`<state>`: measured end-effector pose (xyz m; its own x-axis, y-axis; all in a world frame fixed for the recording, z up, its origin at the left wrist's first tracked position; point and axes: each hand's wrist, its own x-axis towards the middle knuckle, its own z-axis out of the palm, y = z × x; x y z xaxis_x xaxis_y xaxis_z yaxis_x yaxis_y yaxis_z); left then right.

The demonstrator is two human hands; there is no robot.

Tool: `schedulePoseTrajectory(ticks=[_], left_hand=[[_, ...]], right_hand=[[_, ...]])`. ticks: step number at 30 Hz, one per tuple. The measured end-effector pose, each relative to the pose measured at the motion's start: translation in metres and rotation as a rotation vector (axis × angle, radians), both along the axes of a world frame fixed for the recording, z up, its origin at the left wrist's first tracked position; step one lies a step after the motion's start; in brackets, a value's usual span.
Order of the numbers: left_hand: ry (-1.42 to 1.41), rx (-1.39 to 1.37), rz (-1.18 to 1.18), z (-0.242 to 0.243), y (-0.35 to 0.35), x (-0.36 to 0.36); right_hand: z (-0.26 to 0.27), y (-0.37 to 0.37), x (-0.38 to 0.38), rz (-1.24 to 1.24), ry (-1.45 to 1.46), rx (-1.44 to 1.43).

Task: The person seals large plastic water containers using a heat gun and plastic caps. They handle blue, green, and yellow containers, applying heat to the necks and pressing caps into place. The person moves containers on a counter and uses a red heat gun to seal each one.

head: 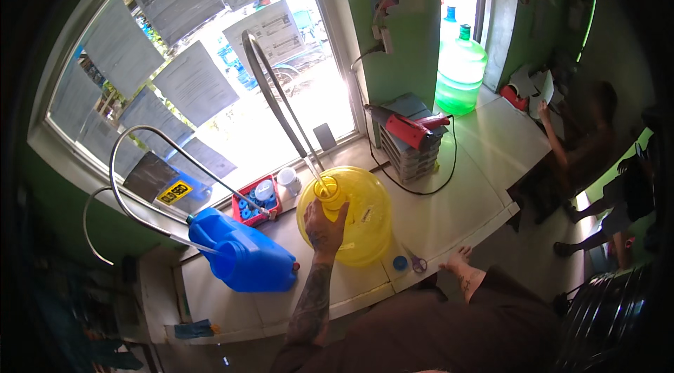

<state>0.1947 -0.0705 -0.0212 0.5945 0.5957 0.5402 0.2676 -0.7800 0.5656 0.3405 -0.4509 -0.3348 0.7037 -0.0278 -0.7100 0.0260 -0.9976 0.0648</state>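
My left hand (322,225) is on the neck of a round yellow water jug (368,204), its fingers around the near side of the mouth. A metal filling tube (274,94) reaches down into that mouth. Left of it, a blue plastic jerrycan (258,257) stands with a second curved tube (158,133) ending in its wide opening. My right hand (458,258) rests at the counter's front edge, holding nothing that I can see. Near it lie purple-handled scissors (419,264) and a blue cap (400,263).
Behind stand a red basket of blue caps (257,200), a white container (288,180) and a red heat gun (405,128) with a cord on stacked trays (410,159). A green-tinted water bottle (461,75) stands by the opening. A person (584,136) sits at right, holding paper.
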Motion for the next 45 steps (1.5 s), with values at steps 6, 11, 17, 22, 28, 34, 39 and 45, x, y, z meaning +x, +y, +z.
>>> schedulePoseTrajectory(ticks=[6, 11, 17, 22, 28, 34, 39, 45], left_hand=[[0.006, -0.004, 0.007, -0.002, 0.0, 0.0], [0.017, 0.041, 0.025, -0.001, -0.001, 0.0], [-0.03, 0.033, 0.006, -0.002, -0.001, 0.002], [0.017, -0.018, -0.003, -0.01, 0.004, 0.0], [-0.514, -0.159, -0.109, 0.035, -0.017, -0.002], [-0.297, 0.019, -0.873, 0.198, -0.072, -0.028], [0.251, -0.077, -1.438, 0.194, -0.141, -0.022], [0.867, -0.729, -0.972, -0.068, -0.079, -0.138]], right_hand=[[0.005, -0.002, -0.004, -0.006, -0.039, 0.064], [0.008, -0.002, -0.005, -0.036, -0.035, 0.065], [0.003, -0.001, -0.003, -0.043, -0.016, 0.056], [0.003, -0.001, -0.005, -0.041, -0.025, 0.058], [0.001, -0.002, -0.003, 0.008, -0.029, 0.022], [0.002, 0.003, 0.004, 0.002, -0.009, -0.007], [0.011, 0.01, 0.006, -0.032, 0.008, -0.009], [0.011, 0.005, -0.001, -0.035, -0.039, 0.035]])
